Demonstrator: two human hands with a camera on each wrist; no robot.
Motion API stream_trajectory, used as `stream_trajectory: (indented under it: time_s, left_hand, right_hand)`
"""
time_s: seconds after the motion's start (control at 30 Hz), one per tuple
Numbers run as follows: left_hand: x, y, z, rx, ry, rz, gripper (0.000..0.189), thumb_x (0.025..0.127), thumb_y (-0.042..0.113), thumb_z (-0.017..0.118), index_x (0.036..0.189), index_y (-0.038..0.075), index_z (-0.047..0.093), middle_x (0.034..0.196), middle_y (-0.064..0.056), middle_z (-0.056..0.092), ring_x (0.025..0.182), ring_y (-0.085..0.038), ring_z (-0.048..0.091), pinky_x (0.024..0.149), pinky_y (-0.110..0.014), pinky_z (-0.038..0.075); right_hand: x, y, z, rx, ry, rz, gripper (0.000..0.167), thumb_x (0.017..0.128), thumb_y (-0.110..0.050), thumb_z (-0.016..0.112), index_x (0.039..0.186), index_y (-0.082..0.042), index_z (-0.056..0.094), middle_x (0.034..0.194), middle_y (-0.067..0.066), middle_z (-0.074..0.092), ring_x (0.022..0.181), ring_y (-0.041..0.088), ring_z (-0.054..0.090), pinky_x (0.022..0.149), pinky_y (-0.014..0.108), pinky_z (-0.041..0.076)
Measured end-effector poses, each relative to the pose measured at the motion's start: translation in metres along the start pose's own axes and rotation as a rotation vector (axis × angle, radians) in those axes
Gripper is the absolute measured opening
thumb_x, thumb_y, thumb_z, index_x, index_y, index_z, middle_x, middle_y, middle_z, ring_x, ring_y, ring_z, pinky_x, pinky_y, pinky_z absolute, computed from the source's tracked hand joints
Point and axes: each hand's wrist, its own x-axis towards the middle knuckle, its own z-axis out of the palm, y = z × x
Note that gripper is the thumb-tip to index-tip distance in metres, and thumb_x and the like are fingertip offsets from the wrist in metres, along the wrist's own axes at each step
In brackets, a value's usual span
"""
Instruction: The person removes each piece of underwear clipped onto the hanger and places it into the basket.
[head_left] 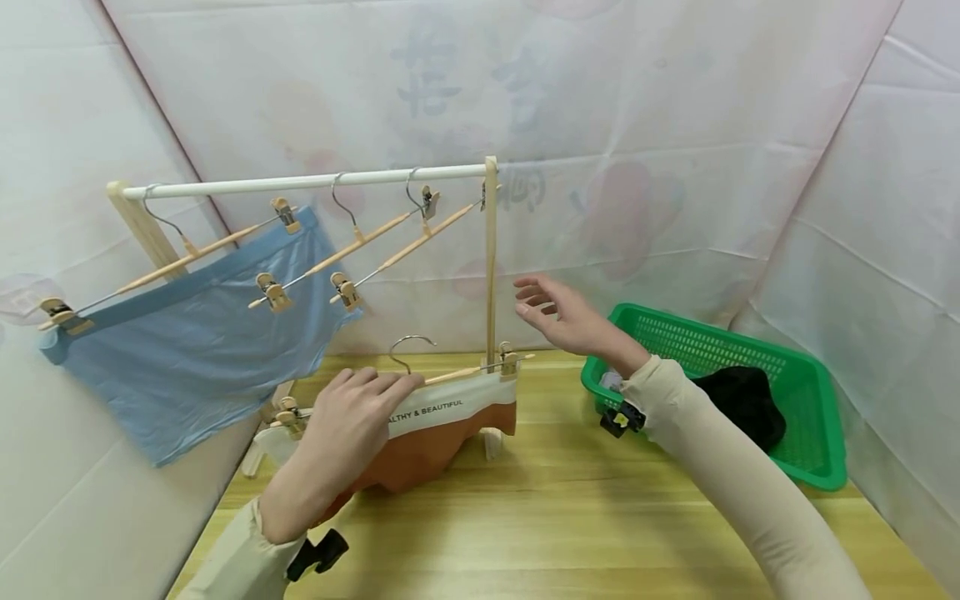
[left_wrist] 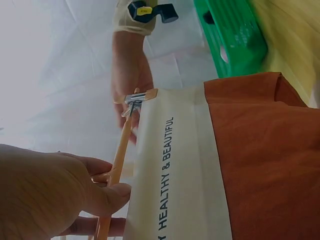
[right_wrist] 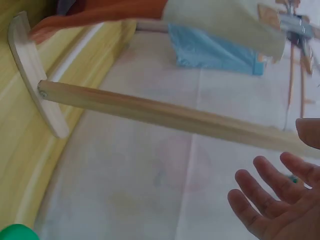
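Observation:
My left hand (head_left: pixel 352 425) grips the wooden bar of a clip hanger (left_wrist: pixel 119 157), its thumb and fingers pinching round it in the left wrist view. Clipped to that hanger is a pair of rust-brown underpants (head_left: pixel 431 454) with a wide white waistband printed "HEALTHY & BEAUTIFUL". The hanger's metal hook (head_left: pixel 397 343) points up, below the rail. My right hand (head_left: pixel 562 317) is in the air right of the rack's end post (head_left: pixel 491 267), fingers loosely bent and holding nothing. In the right wrist view its fingers (right_wrist: pixel 267 200) are spread apart.
On the rack's white rail (head_left: pixel 300 181) hang light-blue underpants (head_left: pixel 202 333) on a clip hanger at the left and two bare clip hangers (head_left: pixel 360 240) toward the right. A green basket (head_left: pixel 813 392) with a black garment (head_left: pixel 742 404) stands on the wooden table (head_left: pixel 570 517) at right.

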Motion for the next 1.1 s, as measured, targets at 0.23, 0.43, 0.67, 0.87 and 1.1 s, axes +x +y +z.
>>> stream_trajectory:
  time_s: [0.23, 0.43, 0.67, 0.87, 1.1]
  left_hand:
    - [0.013, 0.016, 0.010, 0.003, -0.022, 0.031, 0.060, 0.067, -0.021, 0.059, 0.110, 0.019, 0.073, 0.097, 0.003, 0.080, 0.072, -0.018, 0.064, 0.060, -0.030, 0.043]
    - [0.022, 0.026, 0.017, 0.005, -0.043, 0.052, 0.060, 0.065, -0.018, 0.065, 0.111, 0.019, 0.072, 0.099, 0.004, 0.079, 0.076, -0.017, 0.065, 0.061, -0.030, 0.045]
    - [0.032, 0.036, 0.021, 0.016, -0.037, 0.067, 0.054, 0.069, -0.014, 0.070, 0.109, 0.021, 0.073, 0.098, 0.007, 0.079, 0.072, -0.016, 0.065, 0.058, -0.028, 0.043]
    - [0.040, 0.043, 0.023, 0.003, -0.045, 0.066, 0.053, 0.071, -0.012, 0.071, 0.112, 0.022, 0.073, 0.099, 0.009, 0.079, 0.072, -0.016, 0.064, 0.057, -0.027, 0.040]
    - [0.047, 0.051, 0.029, -0.025, -0.042, 0.069, 0.053, 0.072, -0.012, 0.071, 0.113, 0.022, 0.073, 0.098, 0.008, 0.079, 0.069, -0.015, 0.062, 0.055, -0.024, 0.035]
  right_hand:
    - [-0.018, -0.029, -0.006, -0.091, -0.037, -0.086, 0.048, 0.106, -0.035, 0.052, 0.150, -0.015, 0.044, 0.145, 0.009, 0.058, 0.133, 0.030, 0.056, 0.109, 0.053, 0.046]
    - [-0.033, -0.050, -0.006, -0.167, -0.051, -0.172, 0.042, 0.105, -0.028, 0.055, 0.143, -0.010, 0.052, 0.141, 0.009, 0.061, 0.133, 0.027, 0.056, 0.107, 0.052, 0.048]
    - [-0.051, -0.067, -0.003, -0.304, -0.028, -0.280, 0.034, 0.104, -0.027, 0.057, 0.134, -0.010, 0.061, 0.133, 0.006, 0.065, 0.127, 0.024, 0.060, 0.103, 0.046, 0.052]
    - [-0.068, -0.075, -0.001, -0.407, -0.037, -0.329, 0.025, 0.102, -0.025, 0.061, 0.123, -0.012, 0.067, 0.122, 0.003, 0.069, 0.115, 0.022, 0.064, 0.096, 0.042, 0.054]
    - [-0.081, -0.073, 0.006, -0.522, -0.043, -0.348, 0.026, 0.101, -0.026, 0.063, 0.122, -0.011, 0.068, 0.120, 0.002, 0.070, 0.110, 0.020, 0.066, 0.092, 0.038, 0.057]
